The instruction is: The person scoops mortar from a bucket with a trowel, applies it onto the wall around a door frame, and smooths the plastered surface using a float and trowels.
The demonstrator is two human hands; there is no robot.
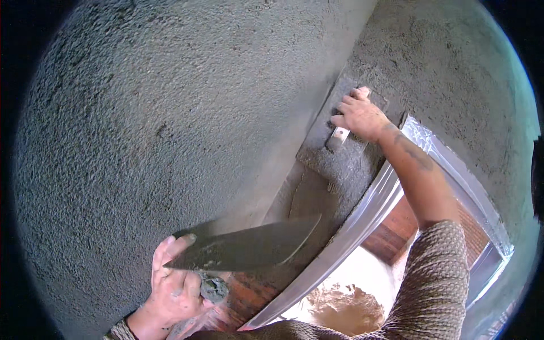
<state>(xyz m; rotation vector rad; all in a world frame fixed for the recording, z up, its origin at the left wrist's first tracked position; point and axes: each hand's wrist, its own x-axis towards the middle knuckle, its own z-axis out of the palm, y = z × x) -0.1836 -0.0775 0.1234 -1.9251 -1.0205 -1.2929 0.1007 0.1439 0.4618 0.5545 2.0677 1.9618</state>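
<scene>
My right hand grips the pale handle of a mortar-smeared rectangular float, which lies against wet grey render beside the inside corner, upper centre-right. Low at centre-left, my left hand holds a large dark trowel, its long blade spanning rightward below the float, with a grey mortar lump by my fingers. The trowel's handle is mostly hidden.
A rough grey wall fills the left, meeting another plastered surface at the corner. Plastic-covered frame edging borders an opening at lower right, with reddish-brown boards and a pale, sandy area seen through it.
</scene>
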